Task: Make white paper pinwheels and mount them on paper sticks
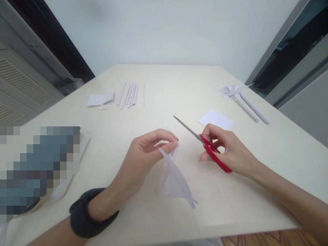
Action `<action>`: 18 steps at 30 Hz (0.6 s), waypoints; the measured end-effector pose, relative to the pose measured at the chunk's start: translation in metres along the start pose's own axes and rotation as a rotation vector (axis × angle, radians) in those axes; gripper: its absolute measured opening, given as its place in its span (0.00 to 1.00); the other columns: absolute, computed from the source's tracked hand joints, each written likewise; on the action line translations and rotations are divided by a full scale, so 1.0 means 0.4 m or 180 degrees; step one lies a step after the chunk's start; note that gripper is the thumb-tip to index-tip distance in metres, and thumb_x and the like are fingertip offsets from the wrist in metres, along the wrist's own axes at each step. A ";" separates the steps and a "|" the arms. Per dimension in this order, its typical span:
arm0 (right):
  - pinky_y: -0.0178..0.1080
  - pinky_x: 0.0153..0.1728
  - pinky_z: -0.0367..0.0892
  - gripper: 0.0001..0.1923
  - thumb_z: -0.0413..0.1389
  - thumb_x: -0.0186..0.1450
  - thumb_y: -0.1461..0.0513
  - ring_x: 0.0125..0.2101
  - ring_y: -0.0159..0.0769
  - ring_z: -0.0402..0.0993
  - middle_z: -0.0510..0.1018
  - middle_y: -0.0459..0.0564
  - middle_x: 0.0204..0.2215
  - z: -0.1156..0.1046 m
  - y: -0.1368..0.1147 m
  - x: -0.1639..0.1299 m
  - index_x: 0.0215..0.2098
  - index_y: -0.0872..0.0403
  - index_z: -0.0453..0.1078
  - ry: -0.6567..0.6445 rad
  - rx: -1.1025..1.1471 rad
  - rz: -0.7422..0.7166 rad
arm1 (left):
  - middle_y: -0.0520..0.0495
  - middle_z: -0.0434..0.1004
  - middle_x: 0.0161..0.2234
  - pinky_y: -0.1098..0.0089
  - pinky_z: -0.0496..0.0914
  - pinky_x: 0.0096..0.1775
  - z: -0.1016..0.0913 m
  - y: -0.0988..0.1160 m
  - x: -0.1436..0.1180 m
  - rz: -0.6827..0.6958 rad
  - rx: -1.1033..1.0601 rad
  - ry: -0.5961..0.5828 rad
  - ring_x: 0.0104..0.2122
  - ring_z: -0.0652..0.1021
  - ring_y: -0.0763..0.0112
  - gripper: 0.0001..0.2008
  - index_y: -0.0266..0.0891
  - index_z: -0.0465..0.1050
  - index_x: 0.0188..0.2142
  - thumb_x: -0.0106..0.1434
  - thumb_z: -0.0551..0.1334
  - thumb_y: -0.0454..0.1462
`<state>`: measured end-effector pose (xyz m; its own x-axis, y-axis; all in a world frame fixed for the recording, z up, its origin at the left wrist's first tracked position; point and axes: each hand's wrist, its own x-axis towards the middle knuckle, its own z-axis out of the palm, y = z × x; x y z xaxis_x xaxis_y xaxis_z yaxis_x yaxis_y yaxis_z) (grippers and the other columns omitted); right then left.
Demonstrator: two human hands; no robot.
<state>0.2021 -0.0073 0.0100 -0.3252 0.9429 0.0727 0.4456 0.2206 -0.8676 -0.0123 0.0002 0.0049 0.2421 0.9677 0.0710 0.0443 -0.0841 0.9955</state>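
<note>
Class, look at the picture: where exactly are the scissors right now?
The scissors are in the right hand, right of centre on the table, blades pointing up-left, just below a white card.

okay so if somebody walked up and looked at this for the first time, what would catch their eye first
Most likely the red-handled scissors in the right hand, right of centre, blades pointing up and left. Next, the folded white paper pinched in the left hand above the near edge of the cream table. Further back lie a row of rolled paper sticks at left and a paper pinwheel at right.
</note>
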 end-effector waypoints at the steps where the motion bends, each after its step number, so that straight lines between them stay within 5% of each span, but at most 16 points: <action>1: 0.34 0.27 0.61 0.18 0.61 0.53 0.64 0.24 0.28 0.60 0.64 0.39 0.24 0.007 -0.008 -0.007 0.28 0.51 0.53 0.0026 -0.0131 -0.0090 | 0.51 0.74 0.31 0.73 0.65 0.32 -0.001 -0.002 0.000 0.0031 -0.0022 0.0059 0.30 0.72 0.71 0.03 0.42 0.73 0.28 0.56 0.64 0.37; 5: 0.35 0.25 0.59 0.25 0.65 0.49 0.57 0.24 0.29 0.56 0.66 0.41 0.28 0.018 -0.020 -0.021 0.33 0.50 0.53 0.0023 -0.0693 -0.0304 | 0.52 0.72 0.29 0.74 0.65 0.32 -0.005 -0.006 0.000 -0.0010 -0.0096 0.0017 0.31 0.71 0.72 0.01 0.42 0.73 0.29 0.56 0.64 0.36; 18: 0.34 0.21 0.57 0.14 0.57 0.56 0.57 0.23 0.30 0.59 0.68 0.44 0.27 0.051 -0.005 -0.018 0.33 0.52 0.55 0.0192 -0.1433 -0.0470 | 0.51 0.77 0.30 0.70 0.68 0.37 0.010 -0.011 -0.009 0.0111 -0.0099 0.0123 0.33 0.75 0.68 0.01 0.43 0.74 0.28 0.57 0.64 0.35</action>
<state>0.1863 -0.0197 0.0011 -0.3691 0.9031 0.2193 0.7197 0.4271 -0.5474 -0.0095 -0.0037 0.0000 0.2052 0.9728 0.1074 0.0061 -0.1110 0.9938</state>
